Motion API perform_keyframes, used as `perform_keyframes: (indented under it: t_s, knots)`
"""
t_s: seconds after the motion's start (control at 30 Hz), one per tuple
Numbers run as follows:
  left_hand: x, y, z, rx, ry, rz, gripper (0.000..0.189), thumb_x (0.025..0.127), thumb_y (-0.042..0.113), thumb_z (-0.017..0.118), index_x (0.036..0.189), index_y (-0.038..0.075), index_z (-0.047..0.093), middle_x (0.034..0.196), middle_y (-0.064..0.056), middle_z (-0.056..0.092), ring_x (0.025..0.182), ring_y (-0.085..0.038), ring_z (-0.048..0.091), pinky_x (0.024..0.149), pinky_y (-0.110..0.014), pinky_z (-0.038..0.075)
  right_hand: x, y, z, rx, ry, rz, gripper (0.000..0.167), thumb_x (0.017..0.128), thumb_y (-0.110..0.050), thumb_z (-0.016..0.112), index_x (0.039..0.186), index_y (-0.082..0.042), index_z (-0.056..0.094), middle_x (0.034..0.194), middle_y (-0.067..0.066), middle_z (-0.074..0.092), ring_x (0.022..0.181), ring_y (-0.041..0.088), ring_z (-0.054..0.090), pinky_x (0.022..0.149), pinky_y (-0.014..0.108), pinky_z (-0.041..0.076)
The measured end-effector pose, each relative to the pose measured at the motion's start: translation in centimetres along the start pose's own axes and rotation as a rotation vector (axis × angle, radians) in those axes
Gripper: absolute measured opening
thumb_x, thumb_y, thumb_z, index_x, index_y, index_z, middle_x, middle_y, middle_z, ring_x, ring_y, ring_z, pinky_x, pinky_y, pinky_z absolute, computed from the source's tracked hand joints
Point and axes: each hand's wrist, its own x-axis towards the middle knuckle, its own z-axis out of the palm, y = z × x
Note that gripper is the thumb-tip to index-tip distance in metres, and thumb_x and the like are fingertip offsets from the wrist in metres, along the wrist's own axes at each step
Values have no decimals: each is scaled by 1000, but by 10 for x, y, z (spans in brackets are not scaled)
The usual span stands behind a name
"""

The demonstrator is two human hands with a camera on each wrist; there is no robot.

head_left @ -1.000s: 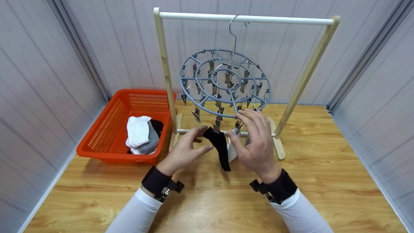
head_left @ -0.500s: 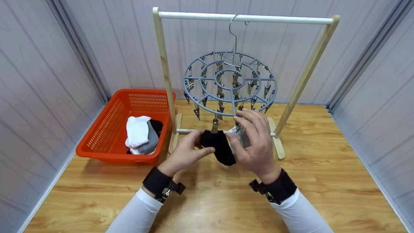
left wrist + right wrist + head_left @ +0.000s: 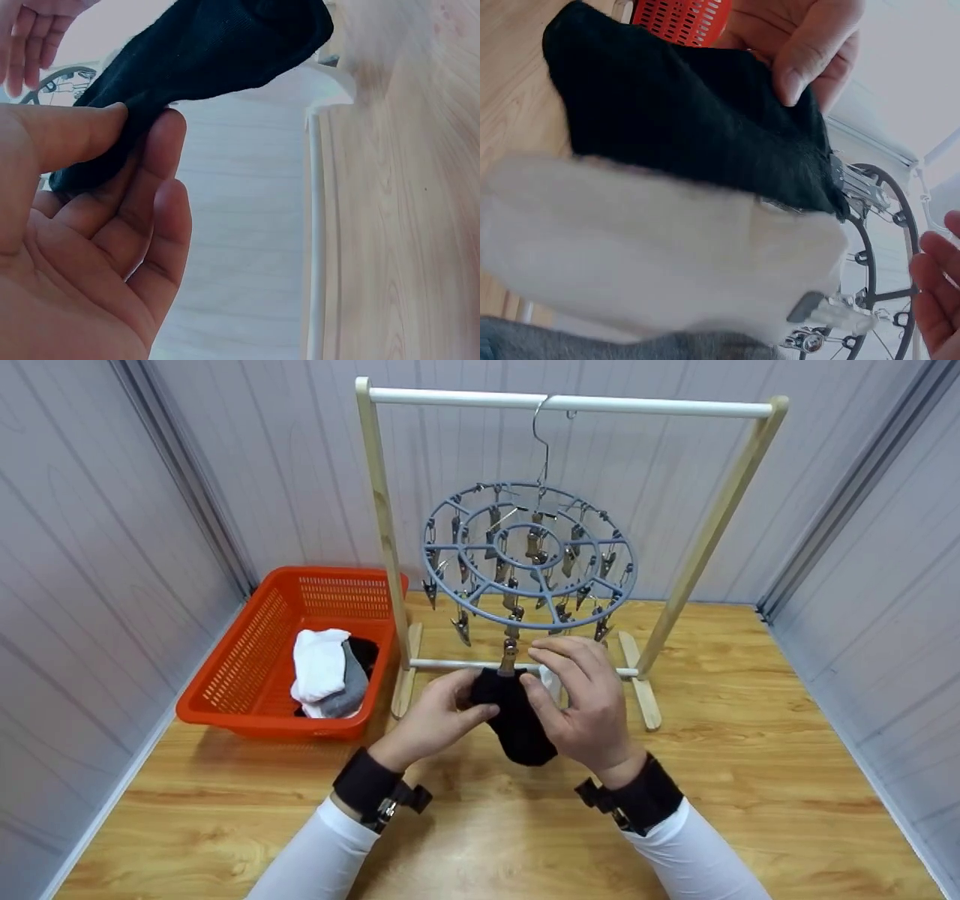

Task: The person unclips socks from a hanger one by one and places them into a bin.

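Observation:
A black sock (image 3: pixel 521 731) hangs by its cuff from a metal clip (image 3: pixel 508 658) under the round blue-grey clip hanger (image 3: pixel 634 566). My left hand (image 3: pixel 435 721) pinches the cuff's left side; in the left wrist view the thumb lies on the fabric with fingers behind it. My right hand (image 3: pixel 589 709) is held open at the sock's right, fingers slightly bent, apart from the fabric in the right wrist view. Beside the black sock, that view shows a white sock (image 3: pixel 652 240) on another clip (image 3: pixel 844 313) and a grey sock (image 3: pixel 630 343) at the bottom edge.
The hanger hooks over the white bar (image 3: pixel 660 406) of a wooden-legged rack. Several unused clips dangle from its rings. On the left stands an orange basket (image 3: pixel 196 706) holding white, grey and black socks (image 3: pixel 321 664). Pale panels wall the wooden surface (image 3: pixel 487 840).
The black sock has turned from edge-on to broad side toward me and sits slightly lower. The hanger has swung and rotated. My right hand has lowered slightly, away from the ring.

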Motion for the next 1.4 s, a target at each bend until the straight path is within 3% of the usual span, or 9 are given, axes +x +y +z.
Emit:
perform_keyframes:
  t_s: [0.43, 0.53, 0.63, 0.77, 0.8, 1.0, 1.1, 1.3, 1.4]
  knots:
    - [0, 0, 0, 36, -12, 41, 27, 104, 7, 79, 130, 2, 75, 116, -7, 78, 101, -19, 73, 88, -39, 61, -9, 2, 4, 71, -203, 308, 49, 106, -20, 78, 144, 6, 65, 134, 19, 73, 122, 32, 70, 108, 49, 56]
    - [0, -1, -1, 41, -12, 48, 23, 104, 7, 78, 126, 2, 77, 113, -5, 79, 96, -17, 72, 85, -40, 61, -9, 1, 3, 132, -236, 419, 52, 107, -21, 77, 149, 6, 62, 140, 17, 72, 125, 30, 69, 109, 49, 55]
    - [0, -1, -1, 42, -9, 44, 19, 104, 8, 78, 121, 3, 78, 108, -4, 78, 91, -15, 71, 80, -39, 60, -8, -1, 1, 208, -269, 544, 54, 108, -21, 76, 153, 5, 59, 143, 16, 71, 104, 29, 72, 95, 43, 59]
    - [0, -1, -1, 26, -3, 40, 13, 104, 8, 78, 115, 2, 79, 104, -6, 78, 87, -15, 69, 78, -37, 59, -5, -3, 0, 368, -285, 683, 52, 111, -19, 73, 156, 1, 59, 145, 14, 70, 105, 26, 71, 93, 37, 57]
    - [-1, 0, -1, 21, 0, 38, 12, 104, 8, 78, 114, 2, 79, 103, -6, 78, 87, -15, 69, 78, -36, 59, -4, -3, 0, 411, -282, 705, 51, 111, -18, 72, 156, 1, 59, 144, 14, 70, 115, 26, 69, 100, 37, 56]
    - [-2, 2, -2, 9, 6, 31, 12, 103, 8, 78, 113, 1, 80, 101, -7, 77, 83, -14, 65, 74, -28, 56, -1, -4, 1, 565, -244, 772, 43, 112, -9, 68, 151, 6, 62, 144, 17, 70, 114, 23, 70, 97, 29, 57]
    - [-2, 3, -2, 13, 7, 28, 11, 103, 8, 78, 111, 1, 80, 99, -5, 77, 81, -13, 64, 72, -28, 54, 0, -3, 2, 597, -227, 779, 38, 112, -5, 65, 147, 10, 64, 145, 20, 70, 110, 20, 73, 95, 29, 58]
    - [-2, 5, -2, 27, 2, 22, 9, 102, 10, 79, 107, 2, 80, 95, -3, 76, 79, -12, 65, 72, -28, 54, -1, -2, 3, 633, -199, 791, 28, 113, -4, 63, 137, 9, 71, 120, 19, 77, 101, 23, 76, 94, 32, 61]
    - [-2, 6, -2, 26, 0, 21, 8, 102, 10, 79, 105, 2, 79, 93, -2, 75, 78, -12, 64, 71, -28, 55, -1, -1, 3, 620, -179, 791, 25, 113, -6, 65, 133, 6, 74, 122, 15, 78, 101, 25, 77, 94, 34, 61]
